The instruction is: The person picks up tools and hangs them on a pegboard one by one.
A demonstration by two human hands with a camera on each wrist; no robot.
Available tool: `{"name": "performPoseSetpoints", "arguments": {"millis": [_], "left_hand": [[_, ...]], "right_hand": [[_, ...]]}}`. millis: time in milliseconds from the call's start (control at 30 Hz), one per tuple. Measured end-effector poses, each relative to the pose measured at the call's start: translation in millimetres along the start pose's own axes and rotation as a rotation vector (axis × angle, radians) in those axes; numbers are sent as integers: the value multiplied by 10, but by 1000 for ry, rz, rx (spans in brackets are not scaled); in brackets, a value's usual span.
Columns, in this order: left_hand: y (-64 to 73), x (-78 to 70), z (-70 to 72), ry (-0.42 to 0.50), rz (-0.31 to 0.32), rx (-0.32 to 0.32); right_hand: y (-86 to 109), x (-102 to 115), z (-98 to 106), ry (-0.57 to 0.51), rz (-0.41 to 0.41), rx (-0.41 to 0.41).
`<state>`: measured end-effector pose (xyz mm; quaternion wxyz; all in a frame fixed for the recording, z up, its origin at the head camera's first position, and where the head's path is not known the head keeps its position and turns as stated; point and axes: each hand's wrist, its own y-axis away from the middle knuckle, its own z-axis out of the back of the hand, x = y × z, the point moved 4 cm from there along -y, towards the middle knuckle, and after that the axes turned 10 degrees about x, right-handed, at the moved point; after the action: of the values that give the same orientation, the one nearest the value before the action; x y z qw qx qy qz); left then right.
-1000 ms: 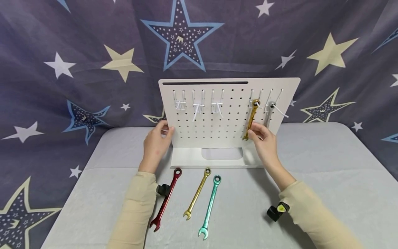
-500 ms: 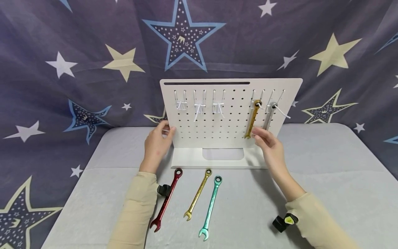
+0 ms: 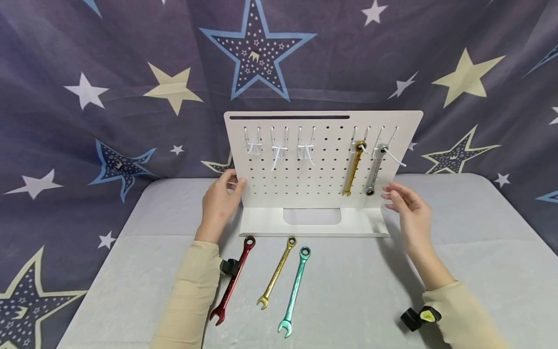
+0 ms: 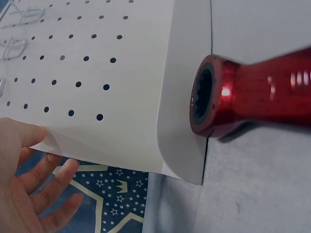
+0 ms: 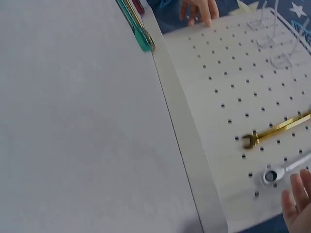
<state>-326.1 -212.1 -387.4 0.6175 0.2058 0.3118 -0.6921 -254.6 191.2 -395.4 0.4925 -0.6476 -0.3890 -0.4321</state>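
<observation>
A white pegboard [image 3: 296, 184] stands upright on its base. My left hand [image 3: 220, 203] holds its left edge, thumb on the front face and fingers behind, as the left wrist view shows. Off the board's right edge is my right hand [image 3: 410, 211], fingers loosely bent with nothing in them. From the right-hand hooks hang a gold combination wrench [image 3: 353, 169] and a silver wrench [image 3: 376, 172], the silver one nearest that hand. On the table in front lie a red wrench [image 3: 233, 278], a smaller gold wrench [image 3: 277, 271] and a green wrench [image 3: 295, 291].
Three white hooks [image 3: 279, 151] without wrenches project from the board's left half. The pegboard's base has a cutout [image 3: 311, 216] and sits on a grey-clothed table [image 3: 348, 281]. A star-patterned curtain [image 3: 314, 72] hangs behind.
My right hand has let go of the hanging gold wrench and moved right, past the silver wrench to beside the board's edge. The left hand has stayed in place.
</observation>
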Motion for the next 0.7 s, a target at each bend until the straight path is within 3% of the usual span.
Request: {"name": "performPoseSetpoints", "arguments": {"millis": [367, 700], "left_hand": [[3, -3, -4, -3, -4, -3], [0, 8, -13, -10, -6, -15]], "right_hand": [[-178, -114, 325, 44, -17, -130], [-342, -189, 338, 56, -14, -152]]}}
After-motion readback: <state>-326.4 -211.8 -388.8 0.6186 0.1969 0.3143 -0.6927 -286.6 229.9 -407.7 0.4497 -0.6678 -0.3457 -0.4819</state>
